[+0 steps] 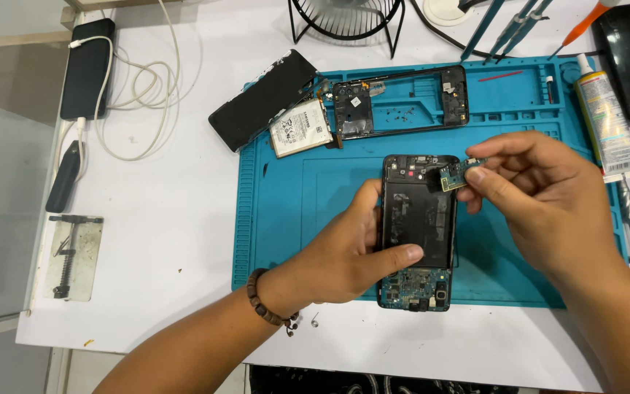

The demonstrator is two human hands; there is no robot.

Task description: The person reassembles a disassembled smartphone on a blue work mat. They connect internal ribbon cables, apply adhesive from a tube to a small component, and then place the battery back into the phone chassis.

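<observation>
Two bare forearms reach up from the bottom edge over a white desk, seen from above. On the left wrist sits a brown bead bracelet. That left hand comes in from the lower left, palm turned down, and grips an opened phone by its left edge, with the thumb pressed across the dark inner surface low on the phone and the fingers curled round the side. This phone lies lengthwise on a blue work mat, its lower end showing a green-blue circuit section and reaching just past the mat's front edge.

Coming in from the lower right, the right hand is bent at the wrist and hovers over the phone's upper right corner. Its thumb and fingertips pinch a small circuit board, held just above that corner.

Further back on the mat lie a black phone frame and a white battery, with a black panel beside it. At the right edge of the mat lies a glue tube. Far left, a dark phone is plugged into a white cable.
</observation>
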